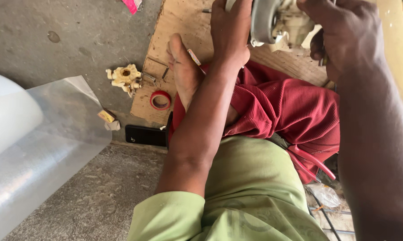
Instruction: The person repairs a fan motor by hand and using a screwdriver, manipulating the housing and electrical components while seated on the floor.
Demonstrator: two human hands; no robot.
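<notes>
While my left hand (230, 33) clamps the grey round housing (264, 20) at twelve o'clock, steadying it, my right hand (344, 31) curls closed around the cream fitting (295, 22) beside it. Roll of red tape (160, 100), black phone (145, 135) and a cream part (124, 78) lie at nine o'clock; my bare foot (183, 71) crowds the board (179, 18).

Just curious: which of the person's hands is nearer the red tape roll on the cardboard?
Left. The left hand is up and right of the red tape roll; the right hand is much farther right.

Soft daylight, sharp; no glare.
</notes>
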